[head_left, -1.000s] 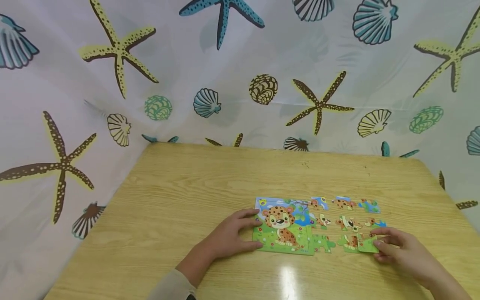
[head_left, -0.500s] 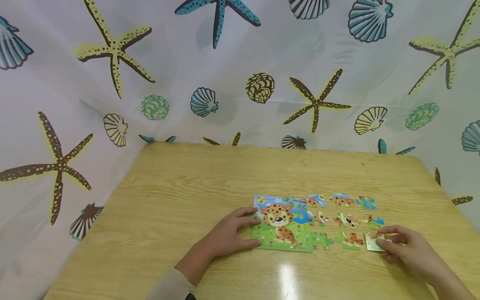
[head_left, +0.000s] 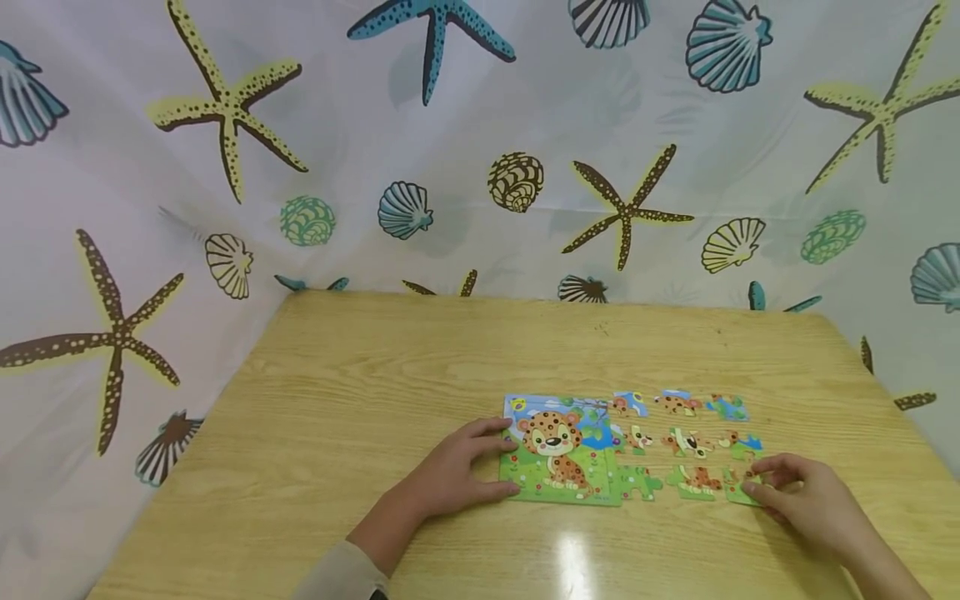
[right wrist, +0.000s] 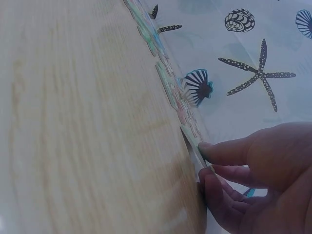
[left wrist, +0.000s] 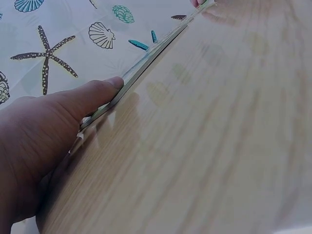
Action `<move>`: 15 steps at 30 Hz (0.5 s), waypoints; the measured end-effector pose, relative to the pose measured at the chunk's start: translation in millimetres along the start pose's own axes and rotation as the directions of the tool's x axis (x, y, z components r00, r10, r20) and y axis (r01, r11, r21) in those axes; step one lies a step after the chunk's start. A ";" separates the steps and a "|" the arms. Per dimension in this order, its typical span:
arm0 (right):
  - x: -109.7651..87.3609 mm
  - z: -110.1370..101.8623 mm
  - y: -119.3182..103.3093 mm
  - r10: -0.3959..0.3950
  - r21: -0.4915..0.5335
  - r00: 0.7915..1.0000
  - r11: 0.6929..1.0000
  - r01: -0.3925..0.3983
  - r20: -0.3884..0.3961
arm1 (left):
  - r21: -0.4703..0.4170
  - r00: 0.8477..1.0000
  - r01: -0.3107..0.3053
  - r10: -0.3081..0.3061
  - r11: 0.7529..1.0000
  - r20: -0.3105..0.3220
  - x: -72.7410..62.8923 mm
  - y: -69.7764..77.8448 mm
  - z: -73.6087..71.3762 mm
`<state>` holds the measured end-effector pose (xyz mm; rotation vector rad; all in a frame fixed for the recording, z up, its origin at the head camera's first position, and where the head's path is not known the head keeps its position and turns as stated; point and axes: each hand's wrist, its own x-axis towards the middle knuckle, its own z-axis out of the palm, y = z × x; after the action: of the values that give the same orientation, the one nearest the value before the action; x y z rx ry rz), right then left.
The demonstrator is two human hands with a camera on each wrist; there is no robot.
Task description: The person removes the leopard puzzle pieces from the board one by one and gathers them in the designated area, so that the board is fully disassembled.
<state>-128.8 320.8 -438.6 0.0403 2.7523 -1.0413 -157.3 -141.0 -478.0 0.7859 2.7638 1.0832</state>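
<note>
In the head view a puzzle board (head_left: 525, 479) with a spotted leopard cub picture lies flat on the table. My left hand (head_left: 459, 471) rests at its left edge with fingers spread. Seen from the left wrist, the thumb (left wrist: 105, 90) lies on the board's rim. At the lower right my right hand (head_left: 806, 496) pinches a green corner puzzle piece (head_left: 738, 490) between thumb and fingers. The right wrist view shows this piece (right wrist: 194, 146) tilted, one edge raised off the table.
Loose puzzle pieces (head_left: 696, 482) lie in three rows right of the board, separated by small gaps. The wooden table (head_left: 375, 367) stretches out behind and to the left. A white curtain (head_left: 450, 275) with starfish and shells hangs along its back and sides.
My right hand has drawn the corner piece rightward, away from the neighbouring leg piece it overlapped, then tilted it and lowered it. My left hand stays at the board's edge.
</note>
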 end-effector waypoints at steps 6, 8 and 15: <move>8.2 -1.1 0.5 -0.020 -0.051 1.000 0.999 0.019 -0.015 | -0.013 1.000 0.003 -0.003 1.000 -0.005 1.3 0.2 -0.4; 9.8 -0.6 0.7 -0.022 -0.086 0.999 0.996 0.019 -0.034 | -0.012 1.000 0.003 -0.003 1.000 -0.001 1.5 0.6 -1.0; 9.2 1.0 -4.4 -0.016 -0.088 0.995 0.996 0.008 -0.095 | -0.058 1.000 0.024 -0.023 0.998 0.010 8.1 3.1 -1.1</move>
<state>-138.1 316.4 -438.2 0.0623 2.8847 -0.9447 -163.2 -135.8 -474.2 0.7480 2.7134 1.1464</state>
